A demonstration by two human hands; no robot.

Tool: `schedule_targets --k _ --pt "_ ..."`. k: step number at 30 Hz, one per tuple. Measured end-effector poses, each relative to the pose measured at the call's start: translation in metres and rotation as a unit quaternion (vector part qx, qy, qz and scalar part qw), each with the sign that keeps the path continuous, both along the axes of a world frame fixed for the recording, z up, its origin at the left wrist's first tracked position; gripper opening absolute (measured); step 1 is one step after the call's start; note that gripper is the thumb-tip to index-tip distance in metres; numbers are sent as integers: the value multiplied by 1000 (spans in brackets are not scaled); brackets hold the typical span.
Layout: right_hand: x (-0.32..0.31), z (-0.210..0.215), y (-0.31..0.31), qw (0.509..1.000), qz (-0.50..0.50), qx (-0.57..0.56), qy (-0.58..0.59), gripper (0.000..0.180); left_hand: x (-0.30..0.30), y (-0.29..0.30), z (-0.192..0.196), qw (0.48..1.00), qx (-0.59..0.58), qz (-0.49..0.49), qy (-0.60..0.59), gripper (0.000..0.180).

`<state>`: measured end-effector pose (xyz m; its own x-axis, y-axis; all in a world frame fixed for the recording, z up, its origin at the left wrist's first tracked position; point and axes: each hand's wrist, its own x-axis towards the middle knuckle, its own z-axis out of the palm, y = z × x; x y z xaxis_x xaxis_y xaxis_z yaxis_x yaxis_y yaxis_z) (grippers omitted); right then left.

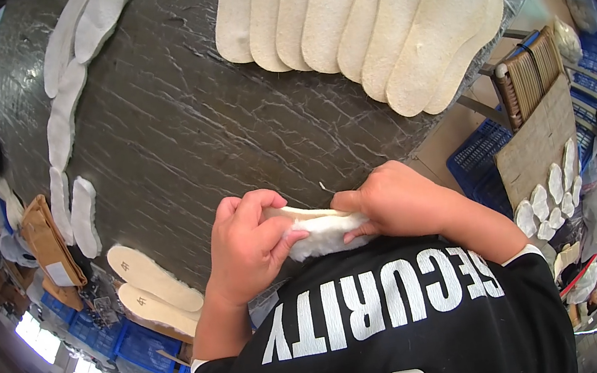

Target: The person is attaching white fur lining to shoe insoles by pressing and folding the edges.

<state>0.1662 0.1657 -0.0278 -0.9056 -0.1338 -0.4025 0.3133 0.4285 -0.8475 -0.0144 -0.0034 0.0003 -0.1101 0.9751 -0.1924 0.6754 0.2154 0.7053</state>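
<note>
Both hands grip one fluffy white insole [324, 230] at the near edge of the counter [174, 128], right in front of the person's black shirt [380, 321]. Left hand [249, 244] is closed around the insole's left end, fingers curled over the top, thumb pressed into the fleece. Right hand [393, 199] is closed on the right end, fingers wrapped over it, thumb tucked under. Insole sits level between the two hands, fleece side facing the camera, thin tan sole layer showing along its top edge. Can't tell whether it touches the counter. Counter is dark grey with a cracked marble pattern. At its far right corner, a fanned row of cream insoles [365, 14] overlap each other, pale flat sides up. Along the left edge, a line of white fleece insoles [67, 82] runs end to end, with a further white pair [75, 212] lower down. At the near left corner, two cream insoles [151, 282] lie side by side, partly over the edge. Off the counter to the right: blue plastic crates [476, 160], a brown board [538, 139] carrying small white pieces [551, 199]. Blue crates [129, 343] also below the left corner.
</note>
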Motion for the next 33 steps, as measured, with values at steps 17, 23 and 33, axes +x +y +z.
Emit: schedule_targets --k 17,23,33 --pt "1 0 -12 998 -54 7 18 26 18 -7 -1 1000 11 13 4 15" --pt "5 -5 -17 991 -120 1 66 20 17 -7 3 998 -15 47 -43 21" --pt "9 -6 -14 993 -77 45 80 31 18 -13 4 980 -67 138 -131 16"
